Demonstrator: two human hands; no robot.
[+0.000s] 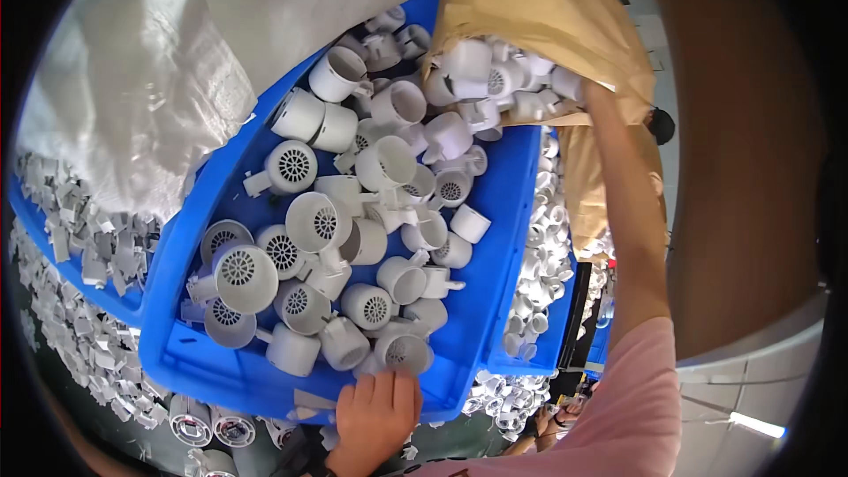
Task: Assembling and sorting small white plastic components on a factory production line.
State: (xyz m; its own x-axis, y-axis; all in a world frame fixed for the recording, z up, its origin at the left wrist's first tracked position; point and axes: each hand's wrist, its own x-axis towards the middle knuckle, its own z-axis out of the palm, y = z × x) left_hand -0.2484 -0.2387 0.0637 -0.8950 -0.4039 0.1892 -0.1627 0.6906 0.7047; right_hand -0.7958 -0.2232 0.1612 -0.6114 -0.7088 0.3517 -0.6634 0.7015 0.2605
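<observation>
My left hand (375, 411) is closed over the near rim of a blue plastic bin (190, 362), fingers curled over its edge. Just inside that rim lie white plastic cup-shaped housings (322, 223), several with slotted round grilles at the bottom and short handle stubs. They lie in a loose heap. At the upper right, a large brown paper bag (548, 0) is tipped over the bin, with more white housings (495, 75) in its mouth. My right arm stretches up to this mouth; my right hand (598, 93) is at its edge, its fingers hidden by the bag and the housings.
A white woven sack (132, 79) hangs over the bin's left side. Left of it, another blue bin (106, 296) holds small white pieces. More white parts fill a bin (534, 300) on the right. Ring-shaped parts (212, 424) lie below. Another person's hands (561, 415) show at lower right.
</observation>
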